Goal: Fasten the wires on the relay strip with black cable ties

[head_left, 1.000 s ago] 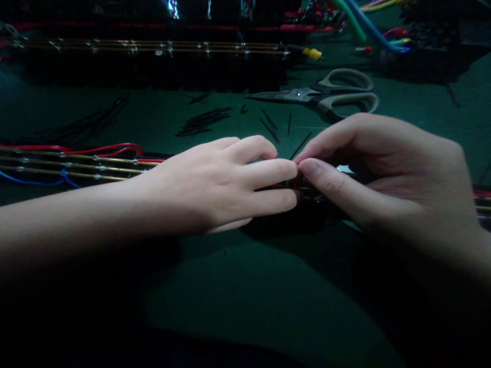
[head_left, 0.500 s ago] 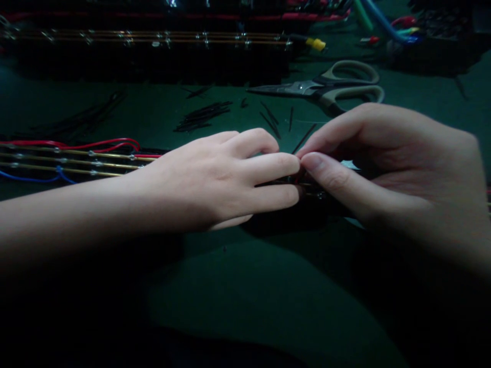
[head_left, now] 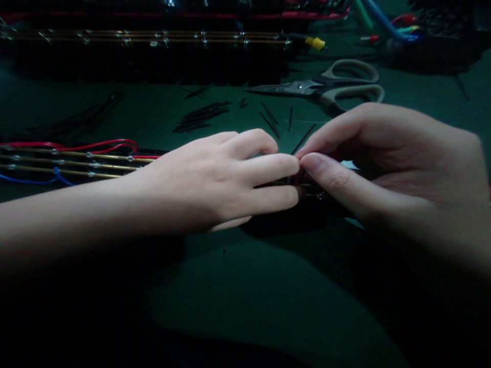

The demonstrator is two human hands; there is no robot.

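Presumably, a slip could be caused by crowding: the brass-coloured rods (head_left: pixel 72 163) are overlaid by the spread left hand (head_left: pixel 226 176), its grip hidden, and the right hand (head_left: pixel 418 168) is pinched narrow, its content untellable. Beyond, movement is hemmed by scissors (head_left: pixel 307 88) and black slivers (head_left: pixel 201 116); nearer, room is offered by the green tabletop (head_left: pixel 268 281).

Could not see into the meeting of left hand (head_left: pixel 230 176) and right hand (head_left: pixel 395 168).
Could not make out anything between right thumb and forefinger, too small and dark to tell. Found the wired strip (head_left: pixel 71 164) hidden along its middle under both hands and cut off at the left edge; saw the pale scrap (head_left: pixel 349 164) only partly, behind the right thumb. Could hardly separate the black slivers (head_left: pixel 201 116) in their pile. Lost the blue cable (head_left: pixel 378 15) past the top edge.
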